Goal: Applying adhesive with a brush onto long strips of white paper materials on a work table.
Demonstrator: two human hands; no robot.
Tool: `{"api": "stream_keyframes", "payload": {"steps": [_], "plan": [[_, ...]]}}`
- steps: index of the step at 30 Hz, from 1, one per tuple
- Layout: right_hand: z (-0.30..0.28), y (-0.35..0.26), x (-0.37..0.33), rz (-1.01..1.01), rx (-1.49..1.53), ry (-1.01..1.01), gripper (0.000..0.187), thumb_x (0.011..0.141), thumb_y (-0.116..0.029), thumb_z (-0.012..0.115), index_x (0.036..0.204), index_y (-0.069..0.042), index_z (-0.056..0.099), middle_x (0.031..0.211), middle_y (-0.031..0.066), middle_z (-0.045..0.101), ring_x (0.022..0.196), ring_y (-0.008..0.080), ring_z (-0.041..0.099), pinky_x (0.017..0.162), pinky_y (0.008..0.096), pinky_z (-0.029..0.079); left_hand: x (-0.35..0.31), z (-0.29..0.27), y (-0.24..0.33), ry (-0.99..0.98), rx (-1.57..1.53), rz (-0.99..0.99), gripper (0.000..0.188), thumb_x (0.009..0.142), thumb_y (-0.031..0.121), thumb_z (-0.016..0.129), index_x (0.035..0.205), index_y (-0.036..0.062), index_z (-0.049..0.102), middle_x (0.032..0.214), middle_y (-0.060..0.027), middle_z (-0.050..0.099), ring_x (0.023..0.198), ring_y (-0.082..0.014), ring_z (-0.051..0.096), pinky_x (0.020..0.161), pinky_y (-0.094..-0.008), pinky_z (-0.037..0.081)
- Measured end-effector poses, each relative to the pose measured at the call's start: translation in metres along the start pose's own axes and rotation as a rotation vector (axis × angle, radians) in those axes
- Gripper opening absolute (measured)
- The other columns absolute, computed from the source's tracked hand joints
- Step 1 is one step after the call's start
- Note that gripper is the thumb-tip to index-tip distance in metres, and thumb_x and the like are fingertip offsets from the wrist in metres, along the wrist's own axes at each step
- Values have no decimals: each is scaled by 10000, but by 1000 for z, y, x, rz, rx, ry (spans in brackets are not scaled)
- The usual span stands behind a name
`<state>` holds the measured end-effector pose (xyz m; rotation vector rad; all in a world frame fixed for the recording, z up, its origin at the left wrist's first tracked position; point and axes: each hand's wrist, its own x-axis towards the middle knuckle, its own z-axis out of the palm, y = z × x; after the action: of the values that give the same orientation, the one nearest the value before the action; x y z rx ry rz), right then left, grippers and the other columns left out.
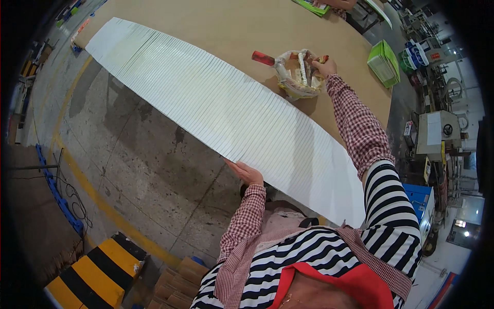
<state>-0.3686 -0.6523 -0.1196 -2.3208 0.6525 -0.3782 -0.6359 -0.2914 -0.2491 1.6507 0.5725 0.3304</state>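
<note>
A long fanned-out row of overlapping white sheets (pixel 206 98) runs diagonally across the table, with a glossy, faintly yellow sheen over part of it. My left hand (pixel 247 172) rests against the near edge of the sheets, fingers stretched out. Beyond them, my right hand (pixel 326 67) is closed round the short red-and-yellow handle of what looks like a brush. Its lower end is down in a plastic-lined bucket (pixel 282 77). Whitish paste coats the bucket's inside, and a pale bar (pixel 302 68) lies across it. A red-handled tool (pixel 263 57) sticks out over the left rim.
The table has a brown covering (pixel 206 26). A green-and-white stack (pixel 383 64) sits at its right edge. Another person's arm (pixel 337 4) shows at the far side. A yellow-and-black striped block (pixel 98 270) stands on the floor at lower left; machines line the right.
</note>
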Motion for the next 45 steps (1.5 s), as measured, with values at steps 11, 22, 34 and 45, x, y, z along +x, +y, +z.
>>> {"api": "stream_keyframes", "payload": {"steps": [11,22,34,45], "plan": [[-50,-56,-1,151,311,-99,266,781,-177,719,915,40,644,790,131,676,587,179,659,529,279,562,-1,-12,-8,25,30,-35,514,1017,231,199,1437,-62,158,1472,-272,204,1357,-362,267,1122,-438,252],[-56,-33,13,67,672,-181,270,805,-126,703,953,83,618,821,170,672,627,230,678,583,306,606,10,-3,-14,66,24,-24,526,1020,251,228,1427,-78,171,1476,-269,200,1369,-360,240,1133,-419,224],[-106,4,-46,-18,610,84,245,826,-138,684,986,43,638,821,147,677,638,222,676,589,301,588,-14,-7,14,142,113,3,565,1021,317,219,1445,-46,134,1504,-239,134,1402,-338,148,1139,-424,216],[-216,60,-304,53,805,-469,91,894,-107,592,920,-25,622,997,61,598,807,123,555,763,266,459,-157,-5,11,-18,292,39,572,1010,319,244,1471,17,89,1520,-232,59,1409,-356,104,1143,-464,151]]}}
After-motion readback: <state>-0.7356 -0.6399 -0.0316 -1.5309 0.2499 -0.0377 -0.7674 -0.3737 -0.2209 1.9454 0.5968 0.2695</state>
